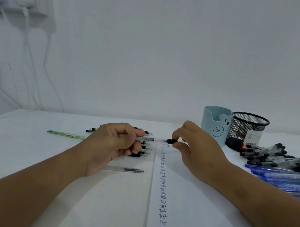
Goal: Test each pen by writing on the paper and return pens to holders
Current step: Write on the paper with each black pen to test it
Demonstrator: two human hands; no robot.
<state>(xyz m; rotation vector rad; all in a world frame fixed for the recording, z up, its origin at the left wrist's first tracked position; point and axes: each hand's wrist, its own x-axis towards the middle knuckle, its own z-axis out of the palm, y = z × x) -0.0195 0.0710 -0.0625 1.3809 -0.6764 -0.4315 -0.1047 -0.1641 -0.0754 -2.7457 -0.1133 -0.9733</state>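
My left hand [114, 143] grips the barrel of a clear pen [152, 139] held level above the table. My right hand [194, 147] pinches the pen's black cap [171, 141] at its right end. Below them lies a white paper [200, 205] with a long column of the word "Test" in black and blue ink. Several black-tipped pens [145, 149] lie in a row under and behind my left hand, partly hidden by it. A light blue bear pen holder [213, 123] and a black mesh pen holder [246, 131] stand at the back right.
A heap of black-capped pens [277, 156] and a heap of blue pens [289, 181] lie at the right edge. A green pen [66, 134] lies at the left, a clear pen [124, 169] near my left wrist. White cables hang on the wall at left.
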